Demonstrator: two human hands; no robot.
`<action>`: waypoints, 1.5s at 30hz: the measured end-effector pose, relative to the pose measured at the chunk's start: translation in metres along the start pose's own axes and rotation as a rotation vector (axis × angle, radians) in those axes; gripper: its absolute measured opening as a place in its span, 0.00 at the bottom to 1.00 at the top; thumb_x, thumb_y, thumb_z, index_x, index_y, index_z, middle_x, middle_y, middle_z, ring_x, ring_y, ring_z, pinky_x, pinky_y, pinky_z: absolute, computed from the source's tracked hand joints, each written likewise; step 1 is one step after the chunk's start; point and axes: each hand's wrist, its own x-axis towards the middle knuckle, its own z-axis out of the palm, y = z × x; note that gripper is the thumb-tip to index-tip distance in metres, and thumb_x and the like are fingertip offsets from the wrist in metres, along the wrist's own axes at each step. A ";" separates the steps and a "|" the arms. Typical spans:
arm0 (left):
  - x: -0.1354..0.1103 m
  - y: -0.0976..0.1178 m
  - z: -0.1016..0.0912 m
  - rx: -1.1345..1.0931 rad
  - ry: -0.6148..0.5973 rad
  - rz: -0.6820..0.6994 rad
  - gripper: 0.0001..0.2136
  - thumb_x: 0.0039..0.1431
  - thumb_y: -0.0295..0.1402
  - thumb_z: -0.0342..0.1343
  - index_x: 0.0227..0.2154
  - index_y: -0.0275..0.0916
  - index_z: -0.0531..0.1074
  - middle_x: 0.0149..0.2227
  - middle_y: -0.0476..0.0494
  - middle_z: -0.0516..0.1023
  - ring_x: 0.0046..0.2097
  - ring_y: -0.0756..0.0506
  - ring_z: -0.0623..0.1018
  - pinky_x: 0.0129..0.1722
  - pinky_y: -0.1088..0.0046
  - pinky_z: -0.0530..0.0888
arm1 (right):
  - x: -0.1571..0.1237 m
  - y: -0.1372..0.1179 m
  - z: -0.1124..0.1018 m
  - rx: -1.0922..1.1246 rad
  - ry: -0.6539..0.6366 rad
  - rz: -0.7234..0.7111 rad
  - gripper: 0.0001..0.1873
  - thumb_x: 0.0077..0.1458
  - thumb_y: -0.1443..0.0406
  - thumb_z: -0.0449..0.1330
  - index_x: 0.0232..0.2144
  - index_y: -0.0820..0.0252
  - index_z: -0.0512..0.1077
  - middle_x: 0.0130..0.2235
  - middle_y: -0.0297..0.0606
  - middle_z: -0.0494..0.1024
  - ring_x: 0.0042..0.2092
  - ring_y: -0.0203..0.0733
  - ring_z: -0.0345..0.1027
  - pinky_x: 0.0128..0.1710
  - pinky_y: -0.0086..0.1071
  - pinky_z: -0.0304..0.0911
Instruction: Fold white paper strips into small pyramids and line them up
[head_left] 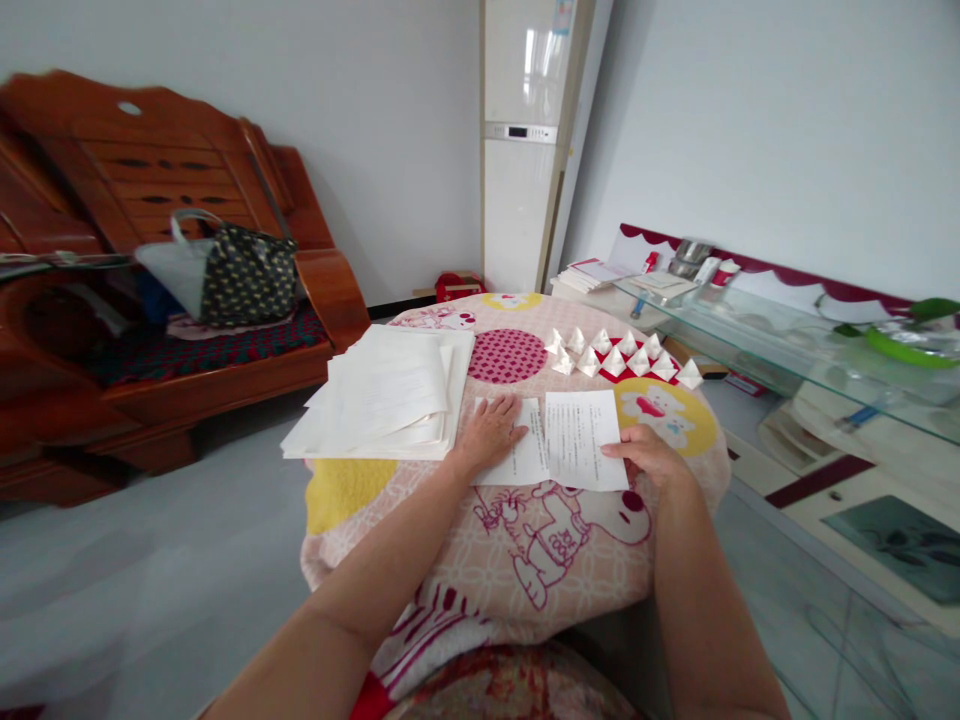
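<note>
My left hand (489,437) lies flat, fingers stretched, on a piece of printed paper (532,455). Just right of it is a second printed piece (583,440), a narrow gap running between the two; whether they join at the lower end I cannot tell. My right hand (651,456) pinches the right edge of this second piece, thumb on top and the other fingers partly hidden. Left of my hands rests a stack of white paper sheets (386,385), unevenly piled. Several small folded white paper pyramids (615,362) stand in rows at the table's far right.
A patterned cloth (570,590) covers the round table. To the right stands a glass-topped cabinet (787,350) with papers, tins and a green dish (911,347). A wooden sofa (172,130) holding a dark patterned bag (251,275) is at left. Behind stands a tall white cabinet-like unit (517,210).
</note>
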 end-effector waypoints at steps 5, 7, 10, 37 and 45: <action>0.000 -0.001 0.001 -0.006 0.003 0.007 0.26 0.72 0.42 0.41 0.68 0.36 0.58 0.71 0.35 0.59 0.71 0.38 0.59 0.70 0.50 0.56 | 0.001 0.000 -0.001 0.041 -0.010 0.009 0.06 0.45 0.65 0.67 0.28 0.62 0.78 0.24 0.39 0.80 0.23 0.42 0.72 0.20 0.31 0.65; 0.000 -0.001 0.001 -0.005 0.005 0.008 0.26 0.72 0.42 0.40 0.68 0.37 0.58 0.71 0.36 0.59 0.71 0.38 0.59 0.70 0.50 0.56 | 0.000 -0.001 -0.001 0.057 -0.008 0.014 0.05 0.45 0.66 0.67 0.28 0.62 0.78 0.25 0.39 0.81 0.23 0.42 0.73 0.21 0.31 0.66; 0.000 -0.002 0.001 -0.003 0.005 0.006 0.26 0.72 0.43 0.40 0.68 0.37 0.58 0.71 0.36 0.59 0.71 0.38 0.58 0.70 0.50 0.56 | -0.002 -0.005 0.000 0.084 0.005 0.030 0.04 0.45 0.68 0.67 0.28 0.63 0.78 0.26 0.40 0.82 0.25 0.43 0.74 0.23 0.32 0.67; 0.000 -0.001 -0.001 -0.012 -0.002 0.007 0.27 0.72 0.42 0.40 0.68 0.36 0.58 0.71 0.36 0.58 0.72 0.38 0.58 0.70 0.49 0.55 | -0.005 0.001 -0.008 0.193 -0.082 -0.034 0.13 0.34 0.65 0.70 0.28 0.62 0.79 0.29 0.41 0.84 0.27 0.44 0.76 0.27 0.32 0.69; 0.000 -0.001 -0.001 -0.012 -0.002 -0.001 0.26 0.71 0.42 0.41 0.68 0.37 0.58 0.71 0.37 0.59 0.71 0.38 0.59 0.70 0.50 0.56 | -0.005 0.002 -0.008 0.195 -0.082 -0.044 0.15 0.34 0.64 0.70 0.30 0.63 0.80 0.30 0.42 0.84 0.29 0.46 0.77 0.30 0.34 0.70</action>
